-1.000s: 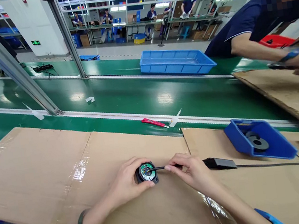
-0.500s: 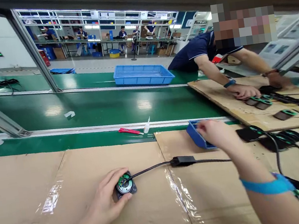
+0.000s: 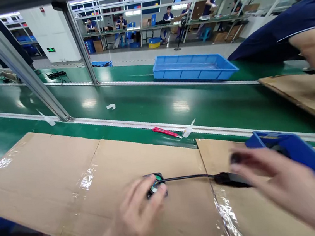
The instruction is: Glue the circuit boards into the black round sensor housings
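Note:
My left hand point(image 3: 137, 206) grips a small black housing point(image 3: 162, 191) with a round green circuit board inside, which sits on the cardboard. A black cable point(image 3: 186, 177) runs right from the housing to a black inline box point(image 3: 227, 179). Blurred by motion, my right hand point(image 3: 277, 179) pinches a small dark round part point(image 3: 235, 158) between thumb and fingers, above the inline box. Behind that hand stands a blue bin point(image 3: 297, 153) with dark pieces inside, partly hidden by the hand.
A red cutter point(image 3: 167, 132) and a small white bottle point(image 3: 188, 129) with a thin tip lie beyond the cardboard point(image 3: 139, 155). Across the green belt point(image 3: 143, 100) is a large blue tray point(image 3: 194, 68). At right, a co-worker's arm point(image 3: 314, 49) reaches over another cardboard sheet point(image 3: 312, 92).
My right hand has come out of the blue bin, holding a small dark round part, and moved toward the housing. The view has swung right-to-left, showing more of the left side.

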Demonstrator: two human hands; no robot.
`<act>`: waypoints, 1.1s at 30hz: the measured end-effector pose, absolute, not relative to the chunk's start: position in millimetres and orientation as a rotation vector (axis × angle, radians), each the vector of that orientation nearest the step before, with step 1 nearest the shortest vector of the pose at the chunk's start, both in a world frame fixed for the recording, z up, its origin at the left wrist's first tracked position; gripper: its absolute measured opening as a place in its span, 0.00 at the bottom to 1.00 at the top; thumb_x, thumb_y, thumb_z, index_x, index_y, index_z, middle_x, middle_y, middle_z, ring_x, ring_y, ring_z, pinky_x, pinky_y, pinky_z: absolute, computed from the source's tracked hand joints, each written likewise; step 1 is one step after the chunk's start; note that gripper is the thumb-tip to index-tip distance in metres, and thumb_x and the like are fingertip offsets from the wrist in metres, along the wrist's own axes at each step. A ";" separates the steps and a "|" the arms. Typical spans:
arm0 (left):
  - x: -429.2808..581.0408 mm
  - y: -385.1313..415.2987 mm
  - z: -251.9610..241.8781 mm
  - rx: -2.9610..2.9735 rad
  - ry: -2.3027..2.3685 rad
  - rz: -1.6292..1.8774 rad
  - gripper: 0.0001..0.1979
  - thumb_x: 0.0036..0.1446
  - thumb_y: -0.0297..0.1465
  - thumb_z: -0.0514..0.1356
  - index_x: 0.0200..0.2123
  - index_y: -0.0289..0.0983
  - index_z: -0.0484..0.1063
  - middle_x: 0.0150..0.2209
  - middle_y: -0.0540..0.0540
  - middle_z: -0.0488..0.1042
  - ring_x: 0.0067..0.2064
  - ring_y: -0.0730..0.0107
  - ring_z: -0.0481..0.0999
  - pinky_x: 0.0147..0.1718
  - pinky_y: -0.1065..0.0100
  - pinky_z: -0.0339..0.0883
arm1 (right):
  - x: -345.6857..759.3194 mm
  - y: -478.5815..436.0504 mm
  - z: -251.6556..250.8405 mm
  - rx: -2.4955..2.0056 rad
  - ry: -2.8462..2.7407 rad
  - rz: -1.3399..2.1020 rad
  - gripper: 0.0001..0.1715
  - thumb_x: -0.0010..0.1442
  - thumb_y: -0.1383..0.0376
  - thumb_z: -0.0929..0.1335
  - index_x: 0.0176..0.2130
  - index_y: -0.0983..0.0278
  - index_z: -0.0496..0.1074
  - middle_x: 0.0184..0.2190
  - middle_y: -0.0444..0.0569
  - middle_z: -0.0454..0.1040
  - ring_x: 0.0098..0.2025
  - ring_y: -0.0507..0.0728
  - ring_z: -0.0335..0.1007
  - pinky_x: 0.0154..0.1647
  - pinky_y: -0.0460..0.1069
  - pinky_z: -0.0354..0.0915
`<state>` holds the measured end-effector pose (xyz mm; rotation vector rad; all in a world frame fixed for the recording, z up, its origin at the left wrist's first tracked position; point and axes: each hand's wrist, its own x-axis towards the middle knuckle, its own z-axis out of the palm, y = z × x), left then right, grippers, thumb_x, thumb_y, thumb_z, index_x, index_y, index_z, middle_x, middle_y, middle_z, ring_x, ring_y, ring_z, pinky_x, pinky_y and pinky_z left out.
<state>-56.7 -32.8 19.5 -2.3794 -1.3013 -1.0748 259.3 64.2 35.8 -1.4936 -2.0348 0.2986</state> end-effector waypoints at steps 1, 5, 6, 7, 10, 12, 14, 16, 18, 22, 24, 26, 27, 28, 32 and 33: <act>-49.1 -35.6 21.3 -2.375 -1.220 -1.038 0.15 0.62 0.28 0.59 0.51 0.29 0.73 0.47 0.33 0.77 0.50 0.53 0.76 0.44 0.57 0.77 | 229.4 48.8 37.8 -1.305 -2.143 0.503 0.15 0.59 0.60 0.68 0.47 0.59 0.71 0.38 0.52 0.76 0.34 0.57 0.77 0.34 0.50 0.73; -34.1 -44.8 24.4 -2.422 -1.092 -0.958 0.14 0.66 0.24 0.52 0.47 0.26 0.74 0.44 0.37 0.80 0.47 0.58 0.80 0.42 0.65 0.78 | 145.1 3.4 34.0 -0.963 -2.249 0.883 0.13 0.58 0.70 0.65 0.44 0.60 0.67 0.35 0.47 0.75 0.35 0.53 0.74 0.34 0.46 0.72; -34.9 -47.2 24.2 -2.434 -1.110 -0.940 0.15 0.66 0.23 0.50 0.47 0.26 0.75 0.43 0.39 0.81 0.46 0.61 0.81 0.41 0.68 0.78 | 135.9 -1.9 31.2 -0.965 -2.244 0.900 0.12 0.57 0.72 0.64 0.42 0.60 0.67 0.34 0.46 0.74 0.34 0.52 0.73 0.33 0.46 0.72; -36.8 -49.7 23.8 -2.444 -1.136 -0.920 0.15 0.66 0.22 0.49 0.47 0.26 0.75 0.42 0.40 0.81 0.45 0.62 0.81 0.40 0.70 0.78 | 130.4 -5.3 28.3 -0.982 -2.239 0.902 0.11 0.57 0.72 0.64 0.41 0.61 0.67 0.33 0.46 0.73 0.32 0.52 0.72 0.31 0.45 0.71; -44.0 -55.4 22.0 -2.472 -1.206 -0.878 0.15 0.65 0.22 0.49 0.46 0.27 0.75 0.42 0.41 0.82 0.44 0.63 0.81 0.38 0.71 0.78 | 126.0 -7.0 23.6 -1.006 -2.202 0.867 0.09 0.56 0.73 0.65 0.37 0.61 0.67 0.29 0.44 0.71 0.29 0.51 0.70 0.28 0.45 0.69; -47.5 -54.9 21.4 -2.482 -1.208 -0.885 0.16 0.64 0.22 0.49 0.47 0.26 0.74 0.43 0.38 0.81 0.44 0.61 0.81 0.40 0.69 0.78 | 126.4 -3.1 24.2 -0.953 -2.180 0.869 0.09 0.57 0.72 0.66 0.39 0.61 0.67 0.31 0.45 0.72 0.31 0.52 0.72 0.31 0.44 0.70; -51.5 -48.6 21.6 -2.503 -1.211 -0.950 0.15 0.63 0.24 0.52 0.48 0.24 0.73 0.44 0.34 0.79 0.46 0.58 0.79 0.42 0.65 0.78 | 128.6 5.6 25.1 -0.880 -2.213 0.889 0.15 0.58 0.69 0.69 0.45 0.61 0.67 0.35 0.46 0.73 0.35 0.53 0.73 0.35 0.44 0.71; -58.3 -36.9 22.1 -2.505 -1.285 -1.082 0.15 0.61 0.25 0.56 0.49 0.24 0.72 0.45 0.32 0.77 0.49 0.57 0.77 0.45 0.63 0.77 | 133.0 18.3 22.8 -0.869 -2.275 0.815 0.21 0.59 0.65 0.70 0.51 0.60 0.65 0.41 0.48 0.74 0.41 0.55 0.73 0.40 0.47 0.71; -68.0 -22.5 22.1 -2.531 -1.430 -1.193 0.16 0.59 0.23 0.57 0.51 0.28 0.71 0.47 0.34 0.75 0.50 0.60 0.75 0.48 0.63 0.75 | 138.8 31.5 16.2 -0.942 -2.304 0.650 0.18 0.62 0.65 0.68 0.52 0.61 0.66 0.43 0.51 0.74 0.46 0.58 0.72 0.45 0.51 0.70; -85.7 -0.5 17.9 -2.736 -1.631 -1.243 0.17 0.61 0.23 0.57 0.53 0.34 0.70 0.50 0.38 0.72 0.52 0.66 0.74 0.50 0.67 0.73 | 146.5 44.4 0.5 -1.063 -2.292 0.601 0.06 0.65 0.69 0.64 0.38 0.61 0.70 0.33 0.47 0.74 0.35 0.56 0.72 0.34 0.50 0.68; -89.1 4.3 14.1 -2.831 -1.634 -1.248 0.18 0.60 0.23 0.58 0.55 0.35 0.68 0.51 0.39 0.71 0.53 0.67 0.73 0.52 0.67 0.72 | 147.0 44.0 -2.6 -1.093 -2.272 0.657 0.07 0.65 0.69 0.63 0.35 0.62 0.70 0.30 0.46 0.73 0.31 0.55 0.71 0.31 0.48 0.67; -88.9 6.6 10.6 -2.897 -1.593 -1.259 0.19 0.60 0.23 0.58 0.55 0.36 0.68 0.53 0.39 0.70 0.54 0.67 0.73 0.53 0.67 0.71 | 146.8 43.0 -2.2 -1.109 -2.272 0.711 0.08 0.65 0.69 0.63 0.36 0.62 0.72 0.31 0.47 0.73 0.32 0.55 0.71 0.32 0.48 0.67; -88.0 7.4 9.3 -2.923 -1.565 -1.261 0.19 0.60 0.23 0.59 0.55 0.35 0.68 0.54 0.38 0.70 0.55 0.67 0.73 0.54 0.68 0.71 | 146.8 43.0 -1.3 -1.108 -2.283 0.748 0.09 0.65 0.69 0.63 0.38 0.61 0.73 0.31 0.47 0.73 0.32 0.55 0.72 0.32 0.48 0.67; -86.9 8.2 8.2 -2.949 -1.533 -1.257 0.18 0.60 0.23 0.58 0.54 0.35 0.69 0.54 0.38 0.70 0.55 0.67 0.73 0.54 0.68 0.71 | 146.8 43.4 -0.3 -1.102 -2.296 0.789 0.11 0.66 0.70 0.62 0.39 0.61 0.74 0.31 0.48 0.73 0.32 0.54 0.72 0.33 0.48 0.67; -84.4 10.9 5.5 -3.006 -1.398 -1.238 0.15 0.61 0.23 0.58 0.51 0.35 0.71 0.54 0.38 0.71 0.58 0.64 0.72 0.55 0.66 0.71 | 147.5 46.9 2.0 -1.083 -2.304 0.932 0.16 0.66 0.71 0.61 0.44 0.61 0.76 0.31 0.47 0.73 0.31 0.53 0.72 0.32 0.46 0.66; -84.7 11.2 4.8 -3.015 -1.370 -1.229 0.14 0.61 0.23 0.58 0.50 0.35 0.71 0.54 0.37 0.71 0.59 0.63 0.71 0.55 0.65 0.71 | 147.5 47.5 2.2 -1.083 -2.294 0.948 0.16 0.66 0.71 0.61 0.44 0.61 0.76 0.30 0.47 0.73 0.31 0.53 0.72 0.32 0.46 0.66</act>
